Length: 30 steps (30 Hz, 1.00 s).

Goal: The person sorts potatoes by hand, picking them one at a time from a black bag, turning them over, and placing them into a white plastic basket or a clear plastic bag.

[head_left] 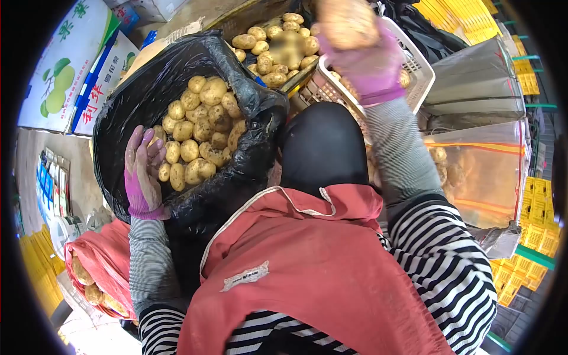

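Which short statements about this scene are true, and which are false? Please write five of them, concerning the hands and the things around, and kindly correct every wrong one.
1. The left hand, in a purple glove, is beside oval yellow-brown potatoes in a black plastic bag. True.
2. The right hand is bare. False: it wears a purple glove too.
3. The perforated white plastic basket near the right hand contains no potatoes. False: some show inside it.
4. The red cloth at the person's front has a white edge. True.
5. The printed cardboard box shows red fruit. False: the pictured fruit is green.
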Available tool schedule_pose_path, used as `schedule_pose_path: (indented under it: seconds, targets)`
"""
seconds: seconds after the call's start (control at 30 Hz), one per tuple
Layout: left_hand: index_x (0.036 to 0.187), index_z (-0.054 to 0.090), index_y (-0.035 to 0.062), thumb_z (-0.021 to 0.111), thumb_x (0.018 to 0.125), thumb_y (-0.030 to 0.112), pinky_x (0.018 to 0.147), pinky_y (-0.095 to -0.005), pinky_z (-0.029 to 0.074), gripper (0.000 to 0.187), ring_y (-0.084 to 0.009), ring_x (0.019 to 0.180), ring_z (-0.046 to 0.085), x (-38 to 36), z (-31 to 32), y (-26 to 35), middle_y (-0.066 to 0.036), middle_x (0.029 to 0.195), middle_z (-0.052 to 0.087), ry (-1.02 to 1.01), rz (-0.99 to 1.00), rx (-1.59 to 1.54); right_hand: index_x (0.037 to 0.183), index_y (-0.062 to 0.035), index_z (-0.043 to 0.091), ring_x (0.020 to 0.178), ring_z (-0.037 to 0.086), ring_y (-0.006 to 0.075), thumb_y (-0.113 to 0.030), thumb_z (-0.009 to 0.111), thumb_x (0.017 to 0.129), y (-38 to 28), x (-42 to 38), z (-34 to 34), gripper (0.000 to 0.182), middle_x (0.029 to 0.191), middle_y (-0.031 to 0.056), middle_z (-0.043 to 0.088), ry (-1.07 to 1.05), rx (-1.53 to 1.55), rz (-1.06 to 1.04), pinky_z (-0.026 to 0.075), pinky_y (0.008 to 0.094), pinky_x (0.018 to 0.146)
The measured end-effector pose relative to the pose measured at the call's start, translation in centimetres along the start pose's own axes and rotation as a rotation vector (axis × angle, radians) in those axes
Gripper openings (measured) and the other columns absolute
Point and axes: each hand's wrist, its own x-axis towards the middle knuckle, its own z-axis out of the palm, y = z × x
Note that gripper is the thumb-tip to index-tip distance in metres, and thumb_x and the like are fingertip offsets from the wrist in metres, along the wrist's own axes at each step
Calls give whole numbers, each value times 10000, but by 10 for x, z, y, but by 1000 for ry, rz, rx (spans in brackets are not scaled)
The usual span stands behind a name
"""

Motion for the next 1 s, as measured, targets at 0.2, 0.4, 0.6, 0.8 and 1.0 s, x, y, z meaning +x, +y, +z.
schedule_pose_path:
  seconds: [0.2,0.4,0.6,0.8,1.0]
  targets:
    - [1439,357,-6,511,992,346,978,-346,463,589,-230,1129,576,-4,-1,-6,-178,1362,493,16,-48,-7,1311,-62,456,1151,572,336,-331,550,932,-111,-107,-140,474,1263,153,521,867,-582,-273,525,466,913]
    - [1398,400,-14,508,1000,267,939,-345,489,499,-222,1086,582,9,-19,-30,-165,1317,520,19,-101,-43,1320,-55,528,1116,603,266,-198,481,973,-179,-166,-262,379,1232,177,600,689,-2427,-7,486,397,939]
    - [1390,414,2,529,987,290,878,-316,502,509,-185,1024,585,44,-29,-70,-124,1235,559,-46,-312,11,1444,56,314,1368,380,269,-294,427,1021,10,-11,24,560,1472,170,378,254,-1073,-297,312,432,1140]
    - [1410,413,49,565,941,216,748,-228,490,520,-103,857,567,118,-7,-115,-65,1116,577,-203,-576,250,1342,19,407,1150,540,298,-290,451,1006,84,45,83,458,1267,176,525,496,-172,307,446,414,987]
    - [1436,389,99,505,964,301,793,-307,510,527,-202,996,603,199,40,-190,-102,1300,521,-210,-633,286,1455,66,263,1329,427,300,-270,341,1030,108,57,39,547,1444,217,385,262,-682,77,344,414,1132]
